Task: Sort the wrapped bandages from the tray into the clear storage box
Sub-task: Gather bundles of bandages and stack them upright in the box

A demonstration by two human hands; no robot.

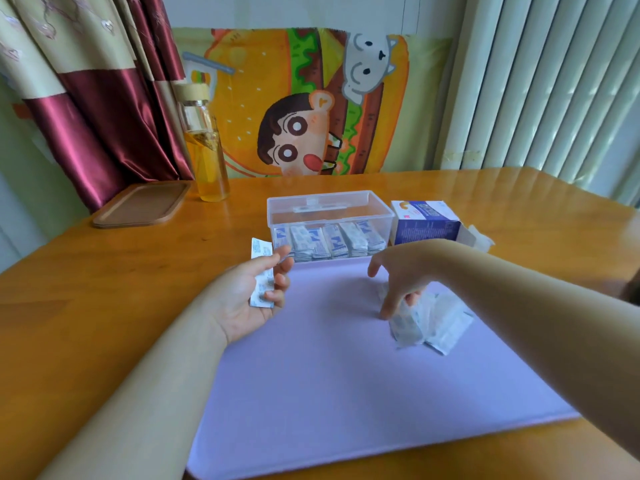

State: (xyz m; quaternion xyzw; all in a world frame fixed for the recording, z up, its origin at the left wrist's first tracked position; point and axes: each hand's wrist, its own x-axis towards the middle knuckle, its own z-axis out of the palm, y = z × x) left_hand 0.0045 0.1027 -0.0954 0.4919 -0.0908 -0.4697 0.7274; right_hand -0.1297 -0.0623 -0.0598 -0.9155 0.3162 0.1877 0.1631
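A clear storage box [381,211] stands at the far edge of the lilac mat [329,393], with several stacks of wrapped bandages [329,240] standing along its front wall. My left hand [249,299], palm up just left of the box, holds a small stack of wrapped bandages [261,275]. A loose pile of wrapped bandages [433,323] lies on the mat's right side. My right hand [401,275] reaches down onto that pile, fingers pinching at its top wrappers; whether one is lifted is not visible.
A blue and white bandage carton [426,223] lies open right of the box. A wooden tray [142,204] and a glass bottle of yellow liquid [206,150] stand at the back left. The wooden table [86,289] ends at a curtain and cartoon cloth.
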